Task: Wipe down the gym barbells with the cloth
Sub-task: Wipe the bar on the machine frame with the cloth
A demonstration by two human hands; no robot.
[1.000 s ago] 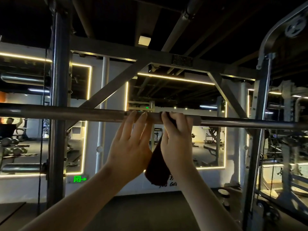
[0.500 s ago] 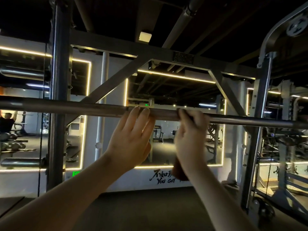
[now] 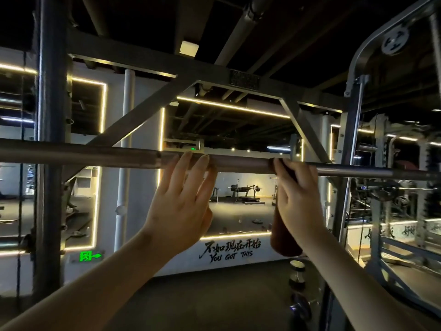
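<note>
A long steel barbell [image 3: 241, 163] runs across the view at about head height, held in a rack. My left hand [image 3: 182, 199] hooks its fingers over the bar near the middle. To the right, my right hand [image 3: 296, 199] grips the bar through a dark brown cloth [image 3: 282, 235]. The cloth wraps the bar under my fingers and its loose end hangs down below my palm.
Dark rack uprights stand at the left [image 3: 51, 139] and right [image 3: 353, 163], joined by a crossbeam with diagonal braces above. Beyond is a white wall [image 3: 229, 252] with lit mirrors and black lettering. Dumbbells [image 3: 297, 278] lie on the dark floor at the lower right.
My right hand has slid the cloth to the right along the bar, widening the gap between my hands. My left hand has stayed in place on the bar.
</note>
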